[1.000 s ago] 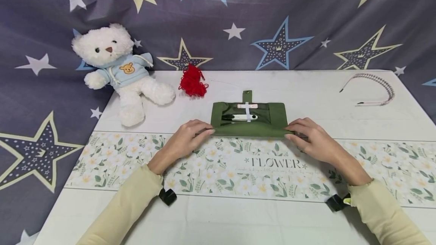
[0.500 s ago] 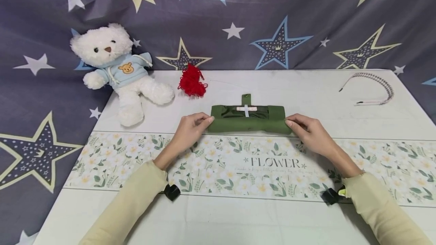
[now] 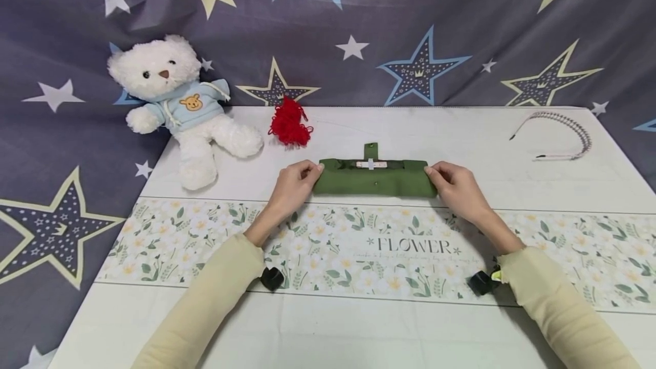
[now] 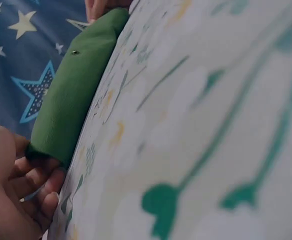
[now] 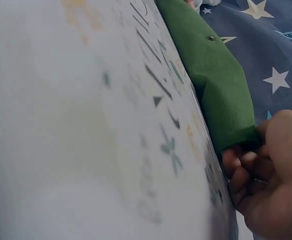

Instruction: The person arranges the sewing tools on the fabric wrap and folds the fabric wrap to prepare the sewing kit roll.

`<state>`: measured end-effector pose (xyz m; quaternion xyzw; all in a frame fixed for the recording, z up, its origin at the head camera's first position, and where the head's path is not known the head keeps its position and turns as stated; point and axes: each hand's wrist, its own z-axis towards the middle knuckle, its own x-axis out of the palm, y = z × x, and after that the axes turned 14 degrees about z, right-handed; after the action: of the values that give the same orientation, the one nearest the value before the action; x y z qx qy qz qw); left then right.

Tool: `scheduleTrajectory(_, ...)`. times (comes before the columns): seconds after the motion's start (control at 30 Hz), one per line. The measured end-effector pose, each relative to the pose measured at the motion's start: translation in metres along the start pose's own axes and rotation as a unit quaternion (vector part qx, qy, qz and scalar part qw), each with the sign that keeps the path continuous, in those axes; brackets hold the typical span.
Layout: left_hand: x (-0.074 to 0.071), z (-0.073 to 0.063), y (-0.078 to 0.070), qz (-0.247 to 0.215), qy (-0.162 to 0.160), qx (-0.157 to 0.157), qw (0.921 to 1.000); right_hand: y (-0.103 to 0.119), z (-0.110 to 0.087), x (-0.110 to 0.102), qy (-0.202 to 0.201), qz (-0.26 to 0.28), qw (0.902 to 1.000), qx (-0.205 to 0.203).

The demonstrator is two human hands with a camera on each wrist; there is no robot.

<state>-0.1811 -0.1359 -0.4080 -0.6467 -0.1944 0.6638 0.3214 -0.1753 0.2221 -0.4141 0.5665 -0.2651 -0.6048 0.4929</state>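
Observation:
A green fabric roll-up pouch (image 3: 353,182) lies mid-table, its near part rolled over most of the inside. Along its far edge a small pale pink item (image 3: 381,165) still shows under a white band. A short strap (image 3: 371,151) with a snap sticks out at the back, and a snap stud (image 3: 376,184) sits on the rolled front. My left hand (image 3: 293,188) pinches the roll's left end, thumb on top. At the right end, my right hand (image 3: 458,188) pinches it likewise. Both wrist views show fingers curled at the roll's ends (image 4: 68,95).
A white teddy bear (image 3: 187,107) in a blue hoodie leans at the back left. Beside it lies a bundle of red yarn (image 3: 290,123). A headband (image 3: 579,130) rests at the back right. A starry curtain (image 3: 328,27) hangs behind the table.
Both hands have moved away from me, rolling the pouch's near edge forward. The white-handled tool inside has become covered, and the snap stud has come into view on the roll.

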Motion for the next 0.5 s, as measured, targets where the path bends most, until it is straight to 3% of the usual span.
scheduleTrajectory(0.23,-0.0041,-0.0049,0.0038,-0.016,0.048,-0.001,0.9987,0.0029,0.0034,0.0014,-0.010,-0.019,0.9996,0.020)
scheduleTrajectory(0.5,0.0003,-0.0009,0.0028,-0.031,0.019,-0.002,0.9993,0.0038,0.0089,0.0034,-0.009,-0.043,0.9986,0.029)
